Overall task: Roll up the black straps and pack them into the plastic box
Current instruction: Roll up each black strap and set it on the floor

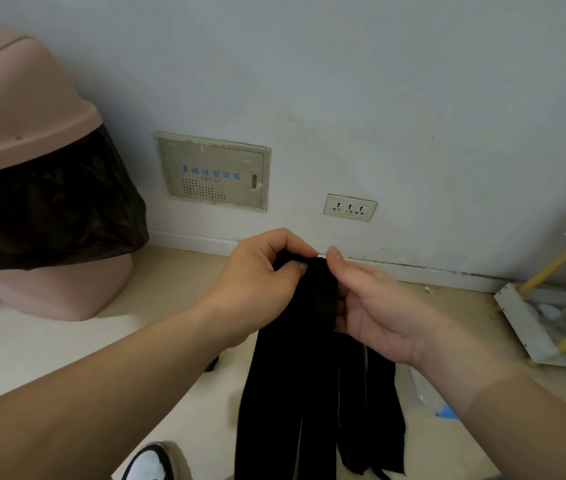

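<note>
Item under handling: black straps [295,375], several flat, matte fabric bands of soft weave. They are gathered at the top into a thick fold between the two hands and hang down in long parallel lengths below both wrists. A thin pale line runs along the edge of one band.

Left hand [261,282]: fingers curled over the top of the gathered fold, thumb pressed against it from the near side, so the hand pinches the straps.

Right hand [371,306]: palm turned toward the left hand, thumb raised against the upper edge of the fold. The fingers pass behind the fabric and are mostly hidden. This hand also grips the straps.

Surroundings: a smooth, rounded pink bin [32,140] stands left of the left forearm, lined with a crinkled, glossy black bag [49,209]. Beyond the hands, a scuffed painted wall carries a beige vented panel [212,171] and a socket plate [350,207]. Right of the right hand is a white rack [524,323] with yellow rods. Below the right wrist lies a translucent plastic item [423,393] on the floor; its form cannot be made out.
</note>
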Demonstrator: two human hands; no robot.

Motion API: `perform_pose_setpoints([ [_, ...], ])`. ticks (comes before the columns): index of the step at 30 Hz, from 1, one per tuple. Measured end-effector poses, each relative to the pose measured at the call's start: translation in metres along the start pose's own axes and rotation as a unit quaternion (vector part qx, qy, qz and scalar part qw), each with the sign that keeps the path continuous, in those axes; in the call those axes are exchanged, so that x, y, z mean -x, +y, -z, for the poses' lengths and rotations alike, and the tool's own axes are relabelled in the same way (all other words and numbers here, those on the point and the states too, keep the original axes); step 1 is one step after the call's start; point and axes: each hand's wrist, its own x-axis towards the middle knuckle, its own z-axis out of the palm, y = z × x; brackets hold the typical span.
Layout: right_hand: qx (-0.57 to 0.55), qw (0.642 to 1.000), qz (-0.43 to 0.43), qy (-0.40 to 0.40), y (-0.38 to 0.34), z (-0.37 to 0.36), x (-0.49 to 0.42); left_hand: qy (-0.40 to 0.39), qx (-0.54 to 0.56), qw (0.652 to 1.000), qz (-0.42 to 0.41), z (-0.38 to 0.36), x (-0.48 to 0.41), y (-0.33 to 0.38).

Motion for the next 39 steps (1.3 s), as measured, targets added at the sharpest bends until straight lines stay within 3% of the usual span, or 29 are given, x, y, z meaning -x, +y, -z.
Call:
perform_pose_setpoints([
  [3,-0.049,0.999,0.012,0.002,0.001,-0.001,-0.001,0.001,-0.096,0.993,-0.073,0.001,-0.001,-0.002],
  [5,-0.067,0.997,0.024,0.014,0.001,-0.003,-0.001,-0.014,-0.111,0.991,-0.077,0.002,-0.001,-0.001],
  [9,-0.034,0.996,0.047,0.069,0.004,-0.003,-0.005,-0.072,-0.030,0.997,0.011,0.006,0.000,0.004],
  [12,0.074,0.987,0.098,0.102,0.006,-0.002,-0.005,-0.091,0.035,0.992,0.079,0.011,-0.002,0.002],
  [16,0.138,0.972,0.158,0.108,0.006,-0.002,-0.004,-0.112,0.003,0.989,0.100,0.013,-0.004,-0.005],
  [18,0.164,0.965,0.175,0.108,0.006,-0.002,-0.004,-0.129,-0.003,0.988,0.083,0.013,-0.003,-0.006],
  [20,0.118,0.973,0.174,0.099,0.004,-0.002,-0.002,-0.108,-0.011,0.992,0.059,0.013,-0.005,-0.006],
  [23,-0.021,0.993,0.111,0.040,-0.004,-0.002,0.002,-0.081,-0.013,0.996,0.019,0.012,-0.007,-0.001],
  [26,-0.018,0.999,0.035,-0.028,-0.008,-0.001,0.006,-0.074,-0.074,0.992,-0.063,0.011,-0.006,-0.003],
  [30,-0.032,0.998,0.049,0.012,-0.006,-0.004,0.004,-0.066,-0.147,0.975,-0.152,0.011,-0.006,-0.007],
  [35,-0.072,0.993,0.084,0.048,-0.006,-0.007,0.001,-0.082,-0.019,0.996,-0.036,0.009,-0.001,-0.003],
  [39,0.005,0.989,0.127,0.072,-0.002,-0.004,0.000,-0.100,0.036,0.990,0.094,0.006,-0.001,-0.001],
])
